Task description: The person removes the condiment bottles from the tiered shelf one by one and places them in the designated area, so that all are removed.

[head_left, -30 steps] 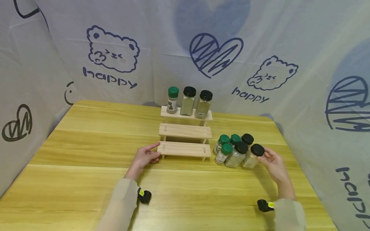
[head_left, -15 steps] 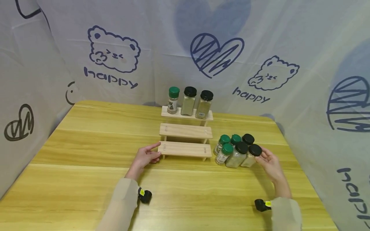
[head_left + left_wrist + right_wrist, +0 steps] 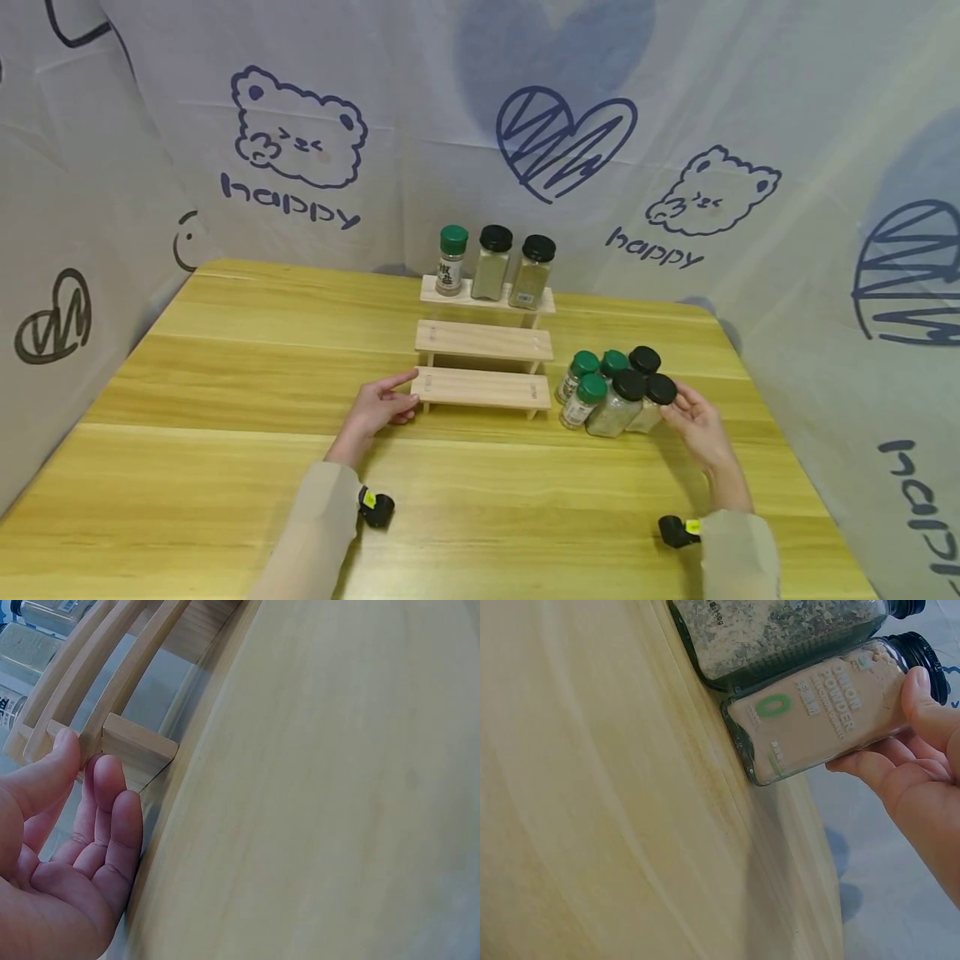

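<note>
A three-step wooden spice rack [image 3: 480, 389] stands mid-table, its tiers rising toward the back. At the left end of the lowest step, my left hand [image 3: 375, 408] pinches the board; the left wrist view shows the thumb [image 3: 64, 754] against it and the fingers curled. On the right, my right hand [image 3: 701, 427] grips a square glass spice jar [image 3: 810, 712] of pale tan powder by its side, just under the black lid. That jar stands right beside a jar of grey-green flakes [image 3: 772, 634]. The far fingertips are hidden behind it.
One green-lidded shaker [image 3: 451, 271] and two black-lidded jars [image 3: 489, 275] stand on the top step. Close to the rack's right side cluster green-lidded shakers [image 3: 577, 408] and another black-lidded jar [image 3: 643, 360]. A printed cloth [image 3: 450, 167] hangs behind the wooden table [image 3: 480, 517].
My right hand has shifted left with the black-lidded jar, bringing it up against the neighbouring flake jar. My left hand stays at the rack's lowest step.
</note>
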`<move>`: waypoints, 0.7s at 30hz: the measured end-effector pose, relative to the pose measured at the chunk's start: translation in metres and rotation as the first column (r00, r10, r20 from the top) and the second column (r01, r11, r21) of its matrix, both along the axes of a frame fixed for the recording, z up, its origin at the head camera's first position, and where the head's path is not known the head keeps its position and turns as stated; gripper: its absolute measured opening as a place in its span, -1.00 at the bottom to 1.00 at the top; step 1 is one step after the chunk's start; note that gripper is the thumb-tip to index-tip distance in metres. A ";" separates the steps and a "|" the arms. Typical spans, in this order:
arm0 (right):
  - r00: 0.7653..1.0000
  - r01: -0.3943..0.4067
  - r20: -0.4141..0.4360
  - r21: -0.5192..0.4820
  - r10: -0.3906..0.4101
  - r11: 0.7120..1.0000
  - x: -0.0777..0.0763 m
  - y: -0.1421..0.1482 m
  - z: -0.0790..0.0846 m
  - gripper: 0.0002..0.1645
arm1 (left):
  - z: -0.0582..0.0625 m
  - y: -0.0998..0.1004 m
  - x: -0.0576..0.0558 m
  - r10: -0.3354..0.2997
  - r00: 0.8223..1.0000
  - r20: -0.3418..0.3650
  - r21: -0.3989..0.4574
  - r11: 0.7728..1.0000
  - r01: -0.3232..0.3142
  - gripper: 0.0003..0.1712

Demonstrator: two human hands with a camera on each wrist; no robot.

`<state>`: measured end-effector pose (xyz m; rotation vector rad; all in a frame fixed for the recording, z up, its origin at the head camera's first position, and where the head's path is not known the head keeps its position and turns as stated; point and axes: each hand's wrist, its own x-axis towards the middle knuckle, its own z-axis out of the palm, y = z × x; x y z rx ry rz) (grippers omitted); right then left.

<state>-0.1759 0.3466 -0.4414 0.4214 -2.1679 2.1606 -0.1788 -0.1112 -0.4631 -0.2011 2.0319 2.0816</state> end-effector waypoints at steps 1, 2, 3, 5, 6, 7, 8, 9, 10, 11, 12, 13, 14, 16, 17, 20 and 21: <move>1.000 0.000 -0.004 -0.014 0.000 1.000 0.000 0.000 0.000 -0.53 | 0.000 0.000 0.000 -0.002 1.000 -0.002 0.000 1.000 0.002 -0.47; 1.000 -0.004 -0.006 -0.033 0.003 0.999 -0.001 -0.001 -0.001 -0.52 | 0.001 0.000 0.001 0.000 1.000 0.000 0.001 1.000 0.000 -0.47; 1.000 -0.008 -0.009 -0.054 0.008 0.998 -0.001 -0.001 -0.001 -0.51 | 0.001 0.000 0.001 -0.002 1.000 -0.003 0.001 1.000 0.002 -0.47; 1.000 -0.022 -0.014 -0.091 0.021 0.996 -0.001 -0.002 -0.002 -0.50 | 0.002 0.000 0.001 -0.001 1.000 -0.004 0.003 1.000 0.001 -0.47; 0.999 -0.030 -0.016 -0.107 0.029 0.994 -0.001 -0.002 -0.002 -0.50 | 0.002 0.000 0.002 -0.001 1.000 -0.004 0.003 1.000 0.001 -0.46; 0.999 -0.042 -0.017 -0.126 0.040 0.991 -0.001 -0.002 -0.002 -0.50 | 0.003 0.000 0.002 -0.001 1.000 -0.005 0.003 1.000 0.001 -0.46; 0.999 -0.053 -0.017 -0.137 0.051 0.989 -0.001 -0.002 -0.002 -0.50 | 0.003 0.001 0.002 -0.002 1.000 -0.004 0.004 1.000 0.002 -0.46; 0.998 -0.064 -0.016 -0.146 0.063 0.987 -0.001 -0.001 -0.002 -0.50 | 0.002 0.001 0.002 -0.001 1.000 -0.004 0.004 1.000 0.001 -0.46; 0.997 -0.074 -0.015 -0.150 0.073 0.986 0.000 -0.001 -0.002 -0.48 | 0.002 0.001 0.002 -0.002 1.000 -0.004 0.004 1.000 0.002 -0.46; 0.996 -0.085 -0.011 -0.158 0.084 0.984 0.000 0.000 -0.001 -0.46 | 0.002 0.001 0.002 0.000 1.000 -0.003 0.006 1.000 0.000 -0.46; 0.996 -0.093 -0.005 -0.166 0.093 0.982 0.000 0.000 -0.001 -0.43 | 0.001 0.001 0.002 -0.001 1.000 -0.003 0.006 1.000 0.001 -0.46; 0.995 -0.093 0.004 -0.173 0.095 0.981 0.001 0.001 0.000 -0.40 | 0.001 0.001 0.001 -0.001 1.000 -0.003 0.007 1.000 0.001 -0.46; 0.996 -0.084 0.014 -0.175 0.088 0.981 0.002 0.001 0.001 -0.38 | 0.000 0.001 0.001 -0.001 1.000 -0.004 0.008 1.000 0.001 -0.46; 0.998 -0.031 0.043 -0.149 0.038 0.988 0.004 0.002 0.003 -0.37 | -0.001 0.001 0.000 -0.001 1.000 -0.005 0.007 1.000 0.001 -0.47; 0.999 -0.001 0.051 -0.150 0.008 0.989 0.004 0.002 0.005 -0.39 | -0.001 0.001 0.000 0.000 1.000 -0.004 0.007 1.000 0.000 -0.47; 0.996 0.091 0.033 -0.160 -0.087 0.983 0.003 0.004 0.003 -0.49 | -0.001 0.001 0.000 0.000 1.000 -0.003 0.006 1.000 0.000 -0.47; 0.994 0.111 0.015 -0.163 -0.110 0.980 -0.002 0.010 -0.004 -0.53 | -0.001 0.001 0.000 0.001 1.000 -0.002 0.007 1.000 -0.001 -0.47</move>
